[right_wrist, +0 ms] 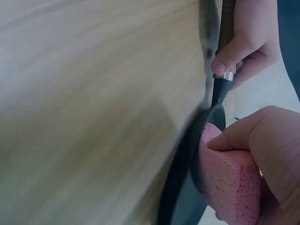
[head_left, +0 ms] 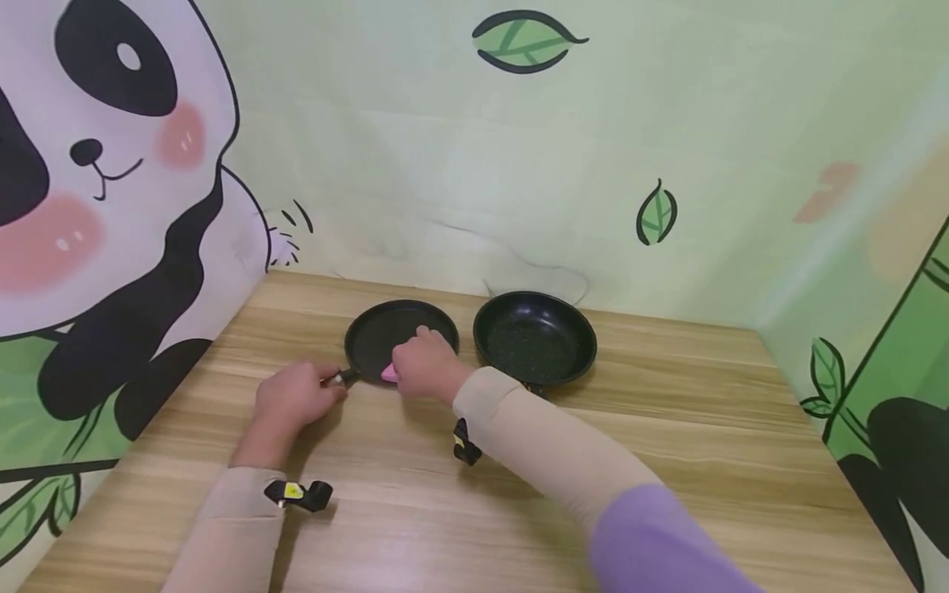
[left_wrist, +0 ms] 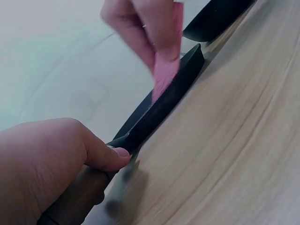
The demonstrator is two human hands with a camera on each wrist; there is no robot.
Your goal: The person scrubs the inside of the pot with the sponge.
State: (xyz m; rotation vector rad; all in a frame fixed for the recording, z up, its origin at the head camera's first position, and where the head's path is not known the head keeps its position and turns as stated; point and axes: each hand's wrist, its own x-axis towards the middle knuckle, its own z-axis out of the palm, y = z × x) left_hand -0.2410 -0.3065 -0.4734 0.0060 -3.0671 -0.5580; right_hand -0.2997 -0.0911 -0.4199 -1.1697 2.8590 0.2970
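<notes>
A flat, shallow black pan [head_left: 385, 325] lies on the table at the left, its handle [left_wrist: 77, 199] pointing toward the near left. My left hand [head_left: 300, 397] grips that handle close to the pan, with the thumb along its top. Between the fingers and thumb of my right hand [head_left: 428, 364] is a pink sponge [right_wrist: 229, 180]. The sponge presses against the near inner side of the pan, right at the rim. Part of the pan's inside is hidden behind the right hand.
A deeper black frying pan [head_left: 534, 338] stands just right of the flat pan, its handle mostly behind my right sleeve. The wooden table [head_left: 704, 445] meets a wall [head_left: 415, 165] with panda and leaf pictures at the back. A dark camera mount sits on each wrist.
</notes>
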